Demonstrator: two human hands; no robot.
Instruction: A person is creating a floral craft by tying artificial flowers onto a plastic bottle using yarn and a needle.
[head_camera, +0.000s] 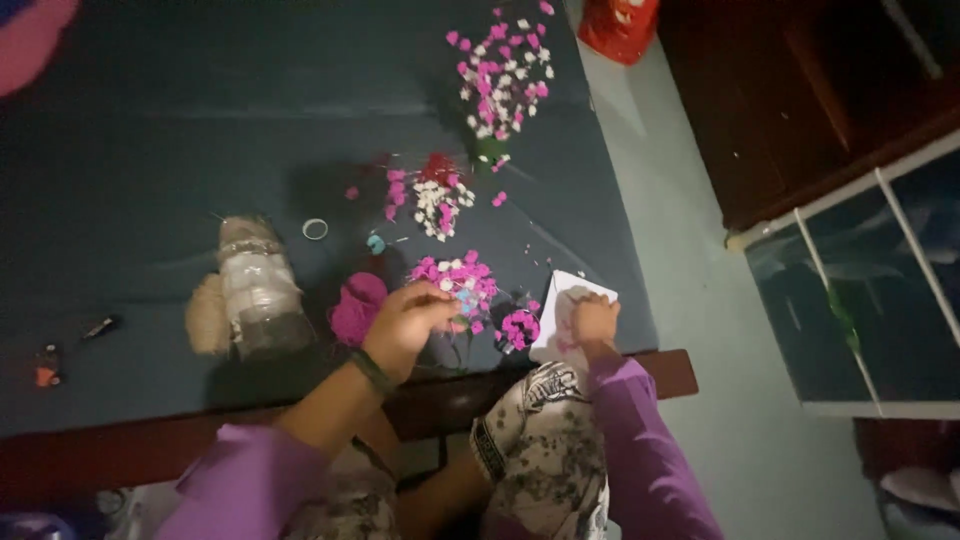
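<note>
2 hands (500, 322): left (405, 322) pinching pink flower bunch (455, 280), right (595, 318) curled on white paper (575, 300), jar (258, 285) nearby.

The left hand (405, 325) covers part of the pink flower cluster (455, 280); its grip is blurred. Small dark objects (70, 345) far left of it are too dim to identify.

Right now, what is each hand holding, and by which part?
Left hand grips the pink and white flower bunch at its near edge. Right hand presses on the white paper; an actual grip cannot be told.
</note>
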